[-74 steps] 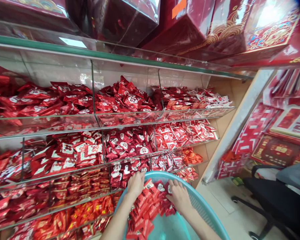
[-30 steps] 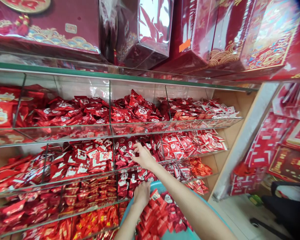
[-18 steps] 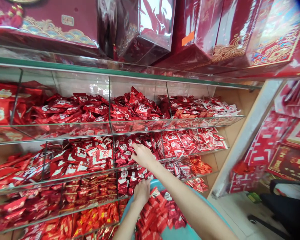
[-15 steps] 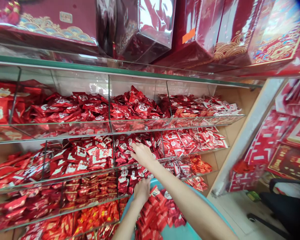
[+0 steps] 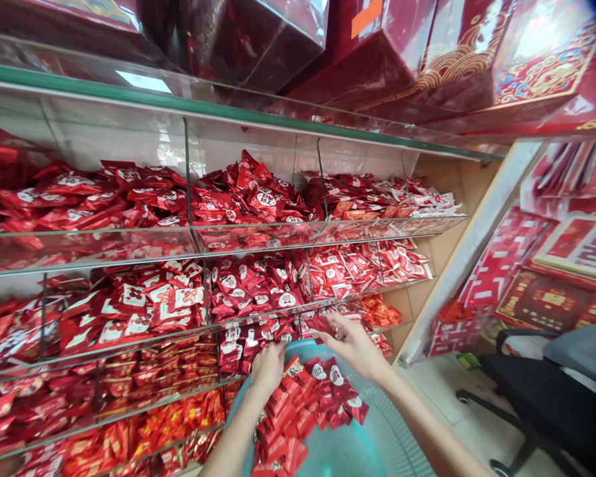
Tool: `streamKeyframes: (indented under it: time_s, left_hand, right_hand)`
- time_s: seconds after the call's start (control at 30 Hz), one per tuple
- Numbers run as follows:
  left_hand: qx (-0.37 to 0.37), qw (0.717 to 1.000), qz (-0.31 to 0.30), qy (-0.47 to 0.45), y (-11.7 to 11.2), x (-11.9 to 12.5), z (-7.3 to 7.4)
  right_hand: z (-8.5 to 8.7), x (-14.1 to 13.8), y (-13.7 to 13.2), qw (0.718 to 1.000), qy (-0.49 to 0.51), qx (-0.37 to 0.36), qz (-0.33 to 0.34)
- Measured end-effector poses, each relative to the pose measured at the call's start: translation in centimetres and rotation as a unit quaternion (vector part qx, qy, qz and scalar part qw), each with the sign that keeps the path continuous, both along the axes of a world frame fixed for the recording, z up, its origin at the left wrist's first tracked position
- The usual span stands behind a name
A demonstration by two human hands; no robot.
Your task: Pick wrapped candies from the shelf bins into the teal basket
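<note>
A teal plastic basin (image 5: 377, 424) sits low in front of me, with a heap of red foil packets (image 5: 298, 404) in its left half. My left hand (image 5: 267, 368) rests at the basin's far rim, its fingers curled down among the packets. What they grip is hidden. My right hand (image 5: 355, 344) hovers just above the basin's far edge, fingers pinched on a dark red packet (image 5: 320, 325). Directly behind both hands are clear shelf bins (image 5: 258, 291) full of red packets.
Glass-fronted shelves (image 5: 193, 235) in several tiers fill the left and centre, split by clear dividers. Large red gift boxes (image 5: 481, 59) stand on the top shelf. A black office chair (image 5: 541, 391) and stacked red boxes (image 5: 551, 298) are at the right, on a tiled floor.
My right hand has come back from the middle-row bin down to the basin's far edge. The left hand stays at the basin. The view has tilted down.
</note>
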State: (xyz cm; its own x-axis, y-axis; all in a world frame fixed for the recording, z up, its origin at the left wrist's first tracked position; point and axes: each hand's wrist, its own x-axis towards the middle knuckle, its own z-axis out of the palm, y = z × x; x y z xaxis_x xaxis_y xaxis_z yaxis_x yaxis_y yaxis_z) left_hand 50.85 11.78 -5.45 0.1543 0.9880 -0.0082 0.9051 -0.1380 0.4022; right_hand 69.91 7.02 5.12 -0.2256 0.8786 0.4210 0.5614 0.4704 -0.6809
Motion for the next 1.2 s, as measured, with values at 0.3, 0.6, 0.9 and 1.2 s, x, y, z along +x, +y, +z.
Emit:
streamKeyframes:
  time_s: [0.3, 0.6, 0.9, 1.2]
  left_hand:
    - [0.015, 1.000, 0.001, 0.021, -0.3, 0.0, 0.1]
    - [0.015, 1.000, 0.001, 0.019, -0.5, 0.1, 0.5]
    - [0.010, 1.000, 0.007, 0.015, -0.5, 0.1, 0.3]
    - [0.023, 1.000, 0.001, 0.012, -0.3, 0.0, -0.2]
  right_hand:
    - [-7.0, 2.5, 0.6, 0.989, -0.133, -0.048, 0.052]
    - [-9.2, 2.7, 1.8, 0.966, -0.251, 0.006, 0.059]
    - [-10.0, 1.5, 1.0, 0.926, -0.373, 0.052, 0.030]
    - [-6.3, 1.2, 0.1, 0.913, -0.401, 0.064, 0.038]
